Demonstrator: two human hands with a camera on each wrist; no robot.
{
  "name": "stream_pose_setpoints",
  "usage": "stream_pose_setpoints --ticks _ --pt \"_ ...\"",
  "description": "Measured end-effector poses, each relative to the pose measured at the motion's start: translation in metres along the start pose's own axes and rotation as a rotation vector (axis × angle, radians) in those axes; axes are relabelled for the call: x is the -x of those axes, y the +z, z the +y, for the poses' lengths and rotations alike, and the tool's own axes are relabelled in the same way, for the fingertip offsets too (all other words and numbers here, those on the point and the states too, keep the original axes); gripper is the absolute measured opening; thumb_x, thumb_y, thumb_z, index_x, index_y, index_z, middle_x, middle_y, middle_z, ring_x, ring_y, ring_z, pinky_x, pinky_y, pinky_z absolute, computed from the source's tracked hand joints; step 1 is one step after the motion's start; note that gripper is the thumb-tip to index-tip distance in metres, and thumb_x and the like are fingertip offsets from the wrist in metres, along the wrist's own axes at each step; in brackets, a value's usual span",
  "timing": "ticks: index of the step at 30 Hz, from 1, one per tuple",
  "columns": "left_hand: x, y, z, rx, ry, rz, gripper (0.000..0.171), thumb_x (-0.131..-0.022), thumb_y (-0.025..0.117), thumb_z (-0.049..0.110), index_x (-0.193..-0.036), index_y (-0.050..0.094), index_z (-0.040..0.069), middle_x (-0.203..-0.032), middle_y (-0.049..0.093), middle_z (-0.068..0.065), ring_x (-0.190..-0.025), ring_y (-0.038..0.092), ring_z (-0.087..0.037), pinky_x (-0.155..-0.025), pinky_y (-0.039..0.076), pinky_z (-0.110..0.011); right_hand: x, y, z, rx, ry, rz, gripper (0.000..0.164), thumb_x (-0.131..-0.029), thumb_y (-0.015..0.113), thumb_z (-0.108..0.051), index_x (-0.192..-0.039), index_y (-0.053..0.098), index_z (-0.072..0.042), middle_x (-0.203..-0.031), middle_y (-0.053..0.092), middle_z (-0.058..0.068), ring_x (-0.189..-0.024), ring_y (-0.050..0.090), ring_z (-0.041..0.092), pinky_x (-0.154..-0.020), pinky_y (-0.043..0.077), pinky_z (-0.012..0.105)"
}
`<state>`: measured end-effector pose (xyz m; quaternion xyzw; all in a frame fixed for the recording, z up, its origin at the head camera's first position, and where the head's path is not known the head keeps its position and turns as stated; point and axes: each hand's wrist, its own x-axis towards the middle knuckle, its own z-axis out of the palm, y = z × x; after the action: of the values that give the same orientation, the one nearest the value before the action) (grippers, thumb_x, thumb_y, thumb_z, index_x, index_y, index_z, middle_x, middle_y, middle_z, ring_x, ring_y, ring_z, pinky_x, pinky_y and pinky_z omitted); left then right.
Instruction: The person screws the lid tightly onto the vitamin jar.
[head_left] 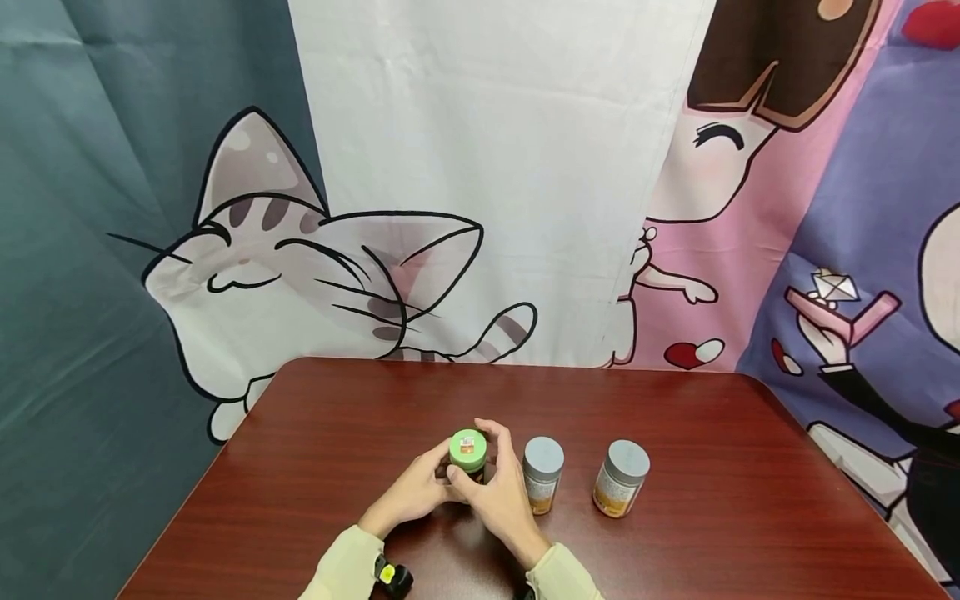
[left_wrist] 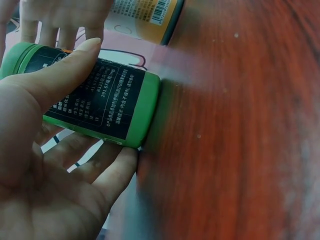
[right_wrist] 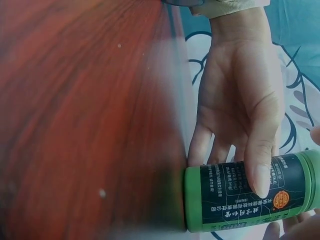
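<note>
A green pill bottle [head_left: 468, 451] with a dark label stands upright at the table's near middle. My left hand [head_left: 417, 490] holds its body, thumb across the label and the other fingers behind; the left wrist view shows this hand [left_wrist: 55, 165] close up, with the bottle [left_wrist: 112, 97] base down on the wood. My right hand [head_left: 501, 492] is spread around the bottle's upper right side, a gap showing between its index finger and the green lid. Only fingertips of that hand [right_wrist: 300, 229] enter the right wrist view, near the lid; whether they touch it is unclear.
Just right of my right hand is a grey-lidded bottle [head_left: 543, 473] with a white and orange label. A similar grey-lidded bottle [head_left: 622, 478] stands farther right. All are on a reddish-brown table [head_left: 712, 467], with a printed cloth [head_left: 487, 125] hanging behind its far edge.
</note>
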<state>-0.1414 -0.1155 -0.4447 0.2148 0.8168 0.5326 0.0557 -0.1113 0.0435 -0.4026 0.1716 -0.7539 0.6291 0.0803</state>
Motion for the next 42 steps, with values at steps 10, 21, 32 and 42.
stream_pose_setpoints --ticks 10,21,32,42 --pt "-0.004 0.001 -0.01 0.023 -0.027 -0.01 0.069 -0.079 0.071 0.025 -0.138 0.036 0.025 -0.118 0.057 0.002 -0.101 0.057 -0.009 -0.08 0.047 -0.023 0.0 0.0 -0.002 0.016 -0.031 0.004 0.056 -0.076 0.068 -0.003 -0.126 0.046 -0.013 -0.123 0.052 0.004 -0.096 0.054 0.025 -0.082 0.046 0.034" --pt "-0.003 -0.001 -0.008 0.031 -0.005 -0.02 0.07 -0.08 0.071 0.026 -0.14 0.034 0.024 -0.121 0.055 -0.001 -0.102 0.058 -0.014 -0.079 0.048 -0.024 -0.002 0.001 -0.001 -0.015 -0.018 0.046 0.049 -0.075 0.067 -0.001 -0.12 0.048 -0.003 -0.121 0.054 0.009 -0.097 0.054 0.024 -0.082 0.046 0.034" --pt "-0.004 -0.001 -0.01 0.079 -0.025 -0.029 0.07 -0.079 0.072 0.024 -0.139 0.035 0.026 -0.119 0.056 0.0 -0.101 0.058 -0.013 -0.078 0.049 -0.024 -0.001 0.0 -0.003 0.004 0.001 0.057 0.047 -0.075 0.069 -0.004 -0.117 0.048 -0.006 -0.114 0.054 0.012 -0.097 0.053 0.026 -0.083 0.045 0.04" --pt "-0.004 0.0 -0.014 0.089 -0.024 -0.032 0.069 -0.079 0.072 0.025 -0.137 0.036 0.029 -0.117 0.056 0.001 -0.1 0.058 -0.014 -0.078 0.049 -0.025 -0.001 0.001 -0.001 0.017 0.009 0.062 0.048 -0.074 0.071 -0.006 -0.116 0.047 -0.012 -0.115 0.053 0.013 -0.1 0.05 0.027 -0.084 0.042 0.045"
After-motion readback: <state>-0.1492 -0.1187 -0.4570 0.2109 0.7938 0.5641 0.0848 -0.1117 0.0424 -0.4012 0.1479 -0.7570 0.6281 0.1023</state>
